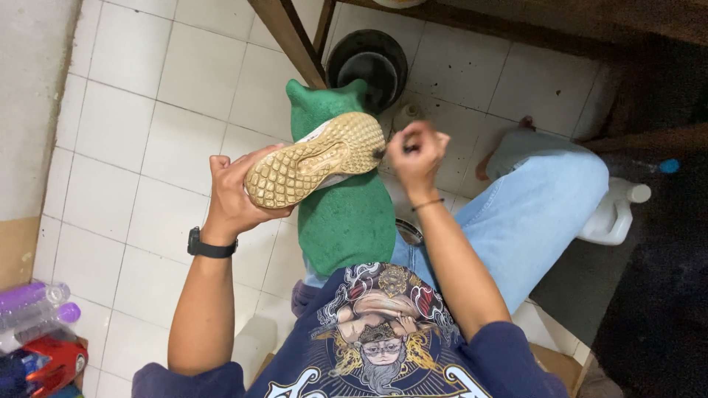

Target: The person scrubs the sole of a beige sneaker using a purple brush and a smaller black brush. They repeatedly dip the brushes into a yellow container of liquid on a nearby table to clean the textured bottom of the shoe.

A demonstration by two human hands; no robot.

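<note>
My left hand grips a shoe from below, holding it with its tan, knobbly sole turned up toward me. A black watch sits on that wrist. My right hand is closed around a small tool at the shoe's toe end; the tool itself is mostly hidden by my fingers. Under the shoe lies a green cloth draped over my lap and reaching toward the floor.
White tiled floor lies to the left. A black round container stands beyond the cloth beside a wooden table leg. A white plastic jug sits right of my jeans-clad leg. Purple bottles and a red object lie at lower left.
</note>
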